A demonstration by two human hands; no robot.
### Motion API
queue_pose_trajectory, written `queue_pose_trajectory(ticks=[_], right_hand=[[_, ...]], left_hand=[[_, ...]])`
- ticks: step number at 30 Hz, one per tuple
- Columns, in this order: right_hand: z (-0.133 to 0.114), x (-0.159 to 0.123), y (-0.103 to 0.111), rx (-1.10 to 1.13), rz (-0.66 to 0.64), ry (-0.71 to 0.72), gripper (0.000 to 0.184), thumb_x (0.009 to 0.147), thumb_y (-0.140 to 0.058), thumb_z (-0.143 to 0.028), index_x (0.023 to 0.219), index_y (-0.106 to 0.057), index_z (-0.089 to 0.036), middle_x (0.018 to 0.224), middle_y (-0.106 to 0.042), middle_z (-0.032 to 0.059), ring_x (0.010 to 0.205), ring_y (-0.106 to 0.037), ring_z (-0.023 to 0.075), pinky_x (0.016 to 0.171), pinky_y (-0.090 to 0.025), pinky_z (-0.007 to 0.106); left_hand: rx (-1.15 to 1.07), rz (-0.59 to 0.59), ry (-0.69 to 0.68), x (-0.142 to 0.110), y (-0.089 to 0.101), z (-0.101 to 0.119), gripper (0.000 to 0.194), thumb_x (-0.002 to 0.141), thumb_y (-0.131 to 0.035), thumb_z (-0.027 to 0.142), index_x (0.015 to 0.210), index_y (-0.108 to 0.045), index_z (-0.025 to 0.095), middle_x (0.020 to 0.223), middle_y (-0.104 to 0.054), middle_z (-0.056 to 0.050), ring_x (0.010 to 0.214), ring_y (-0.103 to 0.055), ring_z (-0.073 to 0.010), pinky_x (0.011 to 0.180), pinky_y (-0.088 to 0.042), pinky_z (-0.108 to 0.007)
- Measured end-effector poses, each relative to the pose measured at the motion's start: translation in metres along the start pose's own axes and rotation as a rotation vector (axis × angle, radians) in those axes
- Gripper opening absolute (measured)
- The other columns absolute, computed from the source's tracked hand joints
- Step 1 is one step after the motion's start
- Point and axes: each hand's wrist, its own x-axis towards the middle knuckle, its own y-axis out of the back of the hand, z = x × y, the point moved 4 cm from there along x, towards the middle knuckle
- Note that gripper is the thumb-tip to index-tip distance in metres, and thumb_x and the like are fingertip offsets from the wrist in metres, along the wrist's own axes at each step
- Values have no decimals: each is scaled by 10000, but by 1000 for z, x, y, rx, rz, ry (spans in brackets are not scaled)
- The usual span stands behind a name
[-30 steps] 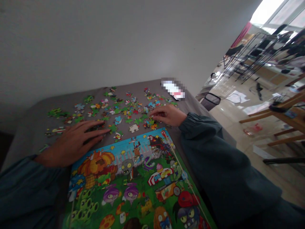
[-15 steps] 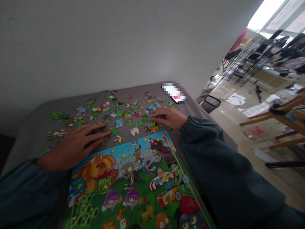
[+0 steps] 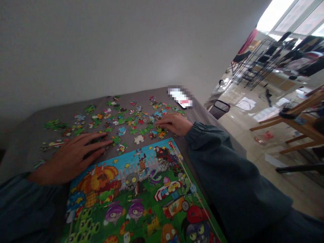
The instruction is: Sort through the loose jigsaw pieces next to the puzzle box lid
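Note:
Many loose jigsaw puzzle pieces (image 3: 126, 121), mostly green with some blue, white and orange, lie scattered on a grey cloth-covered table (image 3: 32, 138). My left hand (image 3: 72, 157) lies flat with spread fingers, its fingertips among the pieces near the edge of a cartoon-printed puzzle picture (image 3: 126, 199). My right hand (image 3: 175, 124) is curled, with its fingertips down on a small cluster of pieces by the picture's far corner. Whether those fingers hold a piece is hidden. A pixelated phone (image 3: 180, 98) lies at the table's far edge.
A white wall rises behind the table. Beyond its right edge stand a black mesh waste bin (image 3: 219, 109), a wooden chair frame (image 3: 296, 125), black metal chair legs (image 3: 258, 65) and papers on a shiny floor.
The whole view has shifted slightly left as my head turned. Both hands stay in nearly the same places among the pieces, and no piece has visibly moved.

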Motion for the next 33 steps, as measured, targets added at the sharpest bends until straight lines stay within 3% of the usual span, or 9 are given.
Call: queue_pose_trajectory(ticks=[4,10,13,18,22,26,33], right_hand=[[1,0,4,-13,108,-50,252,1029,-607,-247,1195,-793,-208,1068,-792,78,914,-670,180,867,-496,329],[14,-6,25,39,413,-184,271,1010,-608,-295,1186,-781,-182,969,-760,68,711,-557,144,692,-444,314],[22,-7,27,113,470,-226,285,1000,-625,-340,1170,-775,-167,894,-733,49,664,-504,127,639,-412,302],[27,-7,25,227,486,-236,324,982,-662,-414,1144,-773,-157,764,-683,17,622,-472,118,594,-397,290],[27,-7,27,325,495,-236,351,966,-668,-434,1169,-756,-162,841,-727,41,626,-502,122,588,-416,290],[28,-7,28,267,495,-233,300,972,-661,-393,1153,-747,-169,872,-737,47,649,-539,126,625,-459,297],[13,-4,15,183,331,-90,232,1007,-530,-230,1136,-717,-185,1063,-737,79,844,-652,164,765,-543,322]], left_hand=[[27,-14,-8,0,0,1,650,1012,-213,668,1355,-694,396,1509,-616,-30,1367,-578,-310,1160,-445,-562],[27,23,-26,-1,2,3,647,1017,-216,659,1332,-715,392,1476,-645,-53,1345,-605,-309,1137,-474,-573],[18,38,-25,-2,2,3,629,1015,-240,661,1331,-715,394,1471,-649,-50,1337,-612,-308,1139,-475,-565],[3,54,-22,-3,-1,-1,561,1025,-277,620,1332,-705,425,1483,-642,-25,1352,-602,-300,1144,-463,-567],[-7,59,-28,-3,-3,-4,532,1027,-290,610,1331,-697,454,1493,-636,-1,1365,-593,-290,1148,-457,-566],[-2,50,-14,-3,-4,-4,542,1024,-277,624,1336,-690,464,1504,-628,7,1373,-585,-291,1153,-450,-573],[6,9,9,-2,-1,-1,626,1013,-241,664,1364,-688,401,1500,-623,-44,1376,-577,-317,1153,-447,-591]])
